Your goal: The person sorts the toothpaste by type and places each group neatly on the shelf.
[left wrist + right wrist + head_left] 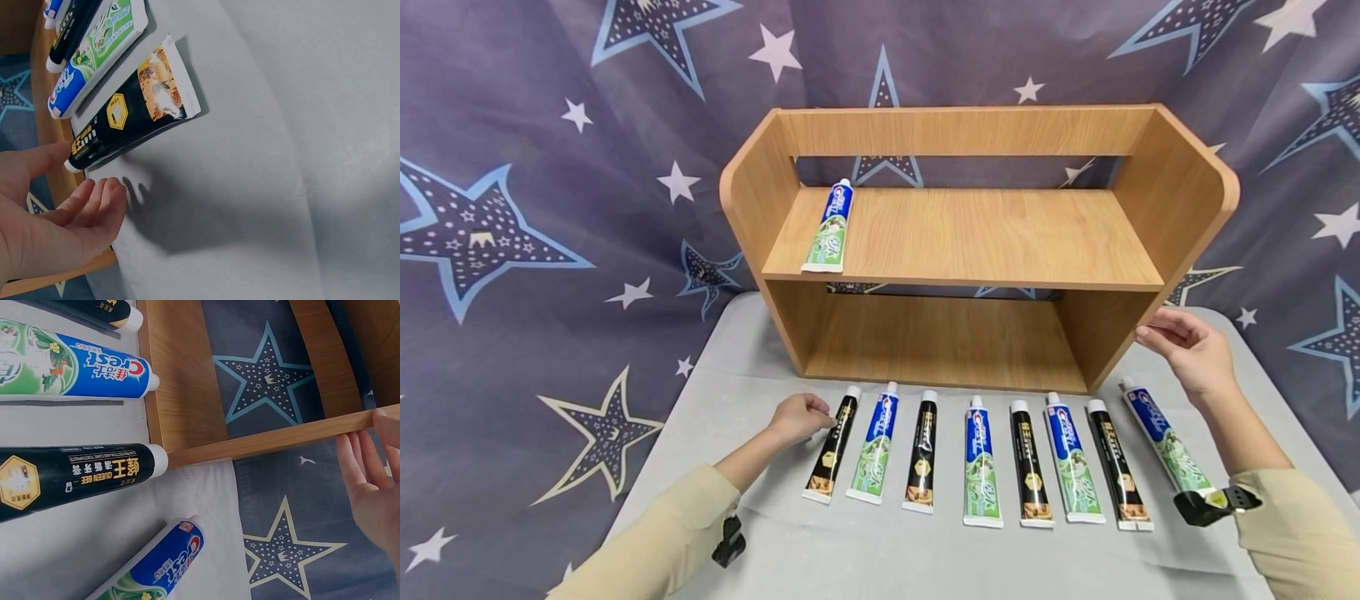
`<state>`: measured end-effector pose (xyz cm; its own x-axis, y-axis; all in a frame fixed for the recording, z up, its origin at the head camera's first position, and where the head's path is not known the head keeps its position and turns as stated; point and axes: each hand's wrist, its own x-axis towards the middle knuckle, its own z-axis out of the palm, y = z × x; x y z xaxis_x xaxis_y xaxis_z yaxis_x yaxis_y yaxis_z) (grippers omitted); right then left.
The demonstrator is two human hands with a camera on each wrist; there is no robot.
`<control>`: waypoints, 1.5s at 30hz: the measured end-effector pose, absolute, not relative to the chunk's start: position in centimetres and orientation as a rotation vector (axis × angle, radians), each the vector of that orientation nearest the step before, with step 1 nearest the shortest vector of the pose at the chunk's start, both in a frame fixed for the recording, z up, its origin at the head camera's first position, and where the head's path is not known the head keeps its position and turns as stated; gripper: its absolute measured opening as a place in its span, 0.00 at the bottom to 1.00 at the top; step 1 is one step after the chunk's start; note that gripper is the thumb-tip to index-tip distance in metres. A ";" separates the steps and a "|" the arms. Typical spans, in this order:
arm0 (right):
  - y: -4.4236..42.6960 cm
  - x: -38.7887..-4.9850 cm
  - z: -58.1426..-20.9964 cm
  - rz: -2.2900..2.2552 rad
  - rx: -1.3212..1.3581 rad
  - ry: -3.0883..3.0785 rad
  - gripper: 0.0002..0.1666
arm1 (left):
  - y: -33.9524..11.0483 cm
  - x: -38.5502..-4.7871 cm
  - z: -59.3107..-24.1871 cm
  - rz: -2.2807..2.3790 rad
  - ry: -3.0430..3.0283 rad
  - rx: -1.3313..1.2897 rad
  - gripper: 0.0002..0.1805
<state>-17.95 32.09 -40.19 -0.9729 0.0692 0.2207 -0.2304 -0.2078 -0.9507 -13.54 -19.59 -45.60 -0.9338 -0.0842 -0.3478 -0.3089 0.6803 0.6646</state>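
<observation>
Tan wood forms the two-tier shelf [985, 237] at the back of the bench [887, 562], with one blue-and-green tube [829, 233] lying at the left end of its upper tier, cap toward the rear and flat end by the front edge. Judging by this layout, the step in hand is taking up another toothpaste tube for the shelf, and the likeliest one is the leftmost black tube [832, 446], which lies on the bench at the end of a row that alternates black and blue-and-green, its cap toward the shelf. The left hand [801, 418] is right at that cap end, partly open, with its fingers loosely bent; the left wrist view shows the white cap [73, 167] at the gap between one outstretched digit and the other fingers. That digit meets the tube's outline near the cap, though whether it touches or only passes behind is not clear, and no firm hold shows. The right hand [1198, 354] is closed about the front edge of the shelf's right side panel [275, 440], thumb on the edge and fingers against the outer face, seemingly to steady it; it has hold of no tube, and the rightmost blue-and-green tube [1168, 437] lies aslant below it. As a judgement, the next move calls for the left thumb and fingers to close across the black tube just below its cap, then lift clear of the neighbouring tube [875, 446].
</observation>
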 end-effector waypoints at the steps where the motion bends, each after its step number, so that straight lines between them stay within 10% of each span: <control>1: 32.1 -18.0 -40.2 2.301 0.194 -1.829 0.19 | -19.5 -13.6 -45.7 1.109 2.602 -0.310 0.16; 45: 32.1 -18.0 -40.4 2.298 0.164 -1.819 0.18 | -18.7 -12.9 -47.9 1.199 2.504 -0.352 0.18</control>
<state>-18.04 32.06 -40.38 -0.9727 0.0917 0.2131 -0.2284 -0.2187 -0.9487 -12.90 -18.72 -47.93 -0.9111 -0.0744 -0.4055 -0.3624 0.6132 0.7019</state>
